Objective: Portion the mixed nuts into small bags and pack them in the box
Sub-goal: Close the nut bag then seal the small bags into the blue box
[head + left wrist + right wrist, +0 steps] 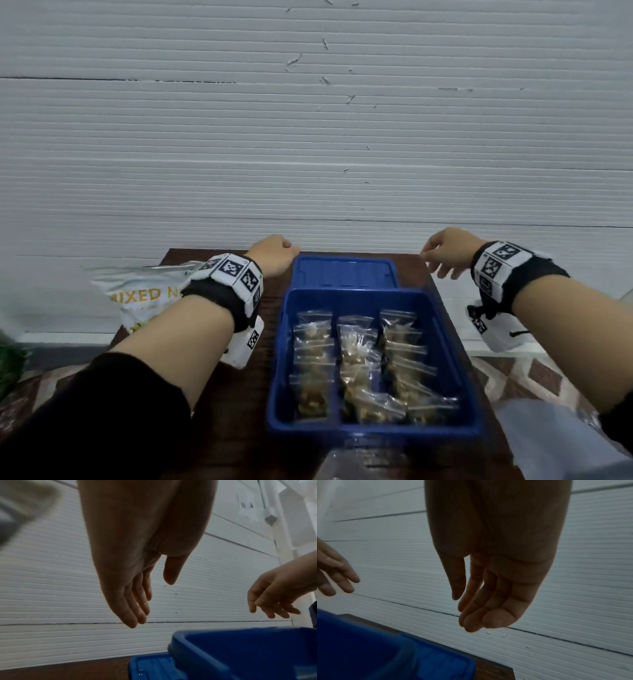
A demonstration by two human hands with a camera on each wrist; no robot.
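On the dark wooden table [236,394], seen from the head camera, the blue box [455,346] sits open with three rows of small filled bags [354,363] packed inside, and its blue lid [344,274] lies flat just behind it. The left hand [274,255] hovers at the lid's left corner and the right hand [447,251] above its right side, both holding nothing. The mixed nuts pouch [144,298] lies to the left, partly under the left forearm. Judging from the full box, the step in hand is probably fitting the lid.

From the left wrist camera, the left hand [130,574] hangs with fingers straight and loose, apart from the lid [150,666] below it. To do this well, each hand should take one short edge of the lid at the same time, so it lifts level.

From the right wrist camera, the right hand [494,581] shows fingers gently curved and released, with the lid [443,661] below and to its left. The bags stand fairly high in the box, so the person should press down any raised tops before lowering the lid, align the rims, then push evenly at the corners.
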